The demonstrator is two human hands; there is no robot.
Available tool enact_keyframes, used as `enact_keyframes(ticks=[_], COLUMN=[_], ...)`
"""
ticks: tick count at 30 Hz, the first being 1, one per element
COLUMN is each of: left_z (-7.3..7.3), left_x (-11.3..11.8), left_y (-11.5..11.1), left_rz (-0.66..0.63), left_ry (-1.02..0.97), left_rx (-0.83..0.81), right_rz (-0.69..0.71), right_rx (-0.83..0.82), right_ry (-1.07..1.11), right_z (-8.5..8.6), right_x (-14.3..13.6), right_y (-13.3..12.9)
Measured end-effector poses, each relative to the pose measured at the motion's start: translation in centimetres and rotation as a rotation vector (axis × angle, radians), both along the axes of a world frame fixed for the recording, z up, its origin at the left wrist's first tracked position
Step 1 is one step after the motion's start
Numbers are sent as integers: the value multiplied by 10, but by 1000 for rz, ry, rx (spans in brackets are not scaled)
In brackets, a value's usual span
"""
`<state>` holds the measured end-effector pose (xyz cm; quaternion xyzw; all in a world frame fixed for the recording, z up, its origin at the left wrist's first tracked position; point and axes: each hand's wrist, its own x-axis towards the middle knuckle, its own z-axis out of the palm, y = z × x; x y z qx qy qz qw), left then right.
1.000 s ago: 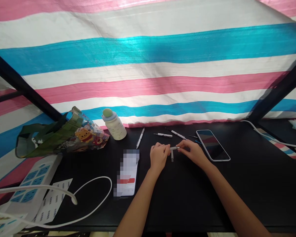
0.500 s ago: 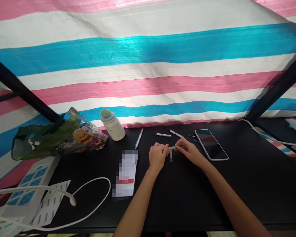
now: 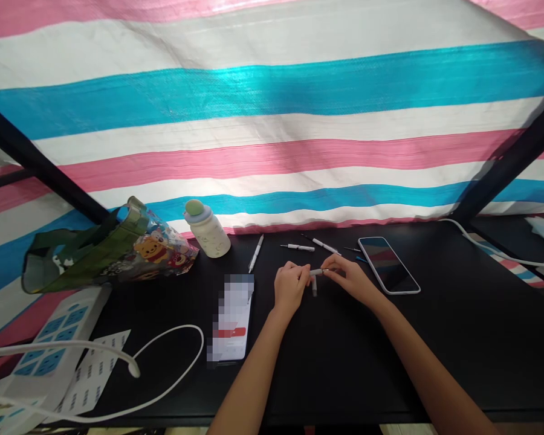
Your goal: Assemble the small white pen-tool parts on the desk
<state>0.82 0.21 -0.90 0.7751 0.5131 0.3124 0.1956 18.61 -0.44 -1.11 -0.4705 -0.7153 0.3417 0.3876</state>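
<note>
Near the middle of the black table point(image 3: 344, 362), my left hand point(image 3: 290, 285) is closed on one end of a light pen barrel point(image 3: 316, 272). My right hand point(image 3: 342, 273) pinches the other end, where a small metallic tip shows between thumb and finger. Just below the barrel is a short grey-white piece point(image 3: 314, 286); whether it touches the barrel I cannot tell. Behind my hands lie a white pen part point(image 3: 298, 247) and another white pen part point(image 3: 325, 246). A white pen point(image 3: 256, 253) rests to the left, and a small blue piece point(image 3: 361, 260) is beside my right hand.
A lit phone point(image 3: 233, 320) lies left of my left arm, a dark-screened phone point(image 3: 388, 266) at the right. Further left are a bottle point(image 3: 211, 232), a green bag point(image 3: 131, 248), a power strip point(image 3: 57, 338), a white cable point(image 3: 194, 362) and a printed sheet point(image 3: 95, 374).
My right fingertips have shifted very slightly at the barrel's end. Both hands keep their hold, and the other things lie as before.
</note>
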Motion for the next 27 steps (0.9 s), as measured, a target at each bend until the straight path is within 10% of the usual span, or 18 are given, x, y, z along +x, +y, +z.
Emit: enact_keyframes(ticks=[27], left_z=[1], left_x=[2], left_y=[-3], left_rz=[-17], left_ry=[107], left_rx=[103], right_rz=[-169], right_rx=[-48], right_ry=[-215], right_z=[-7], right_x=[-6], right_y=[-2])
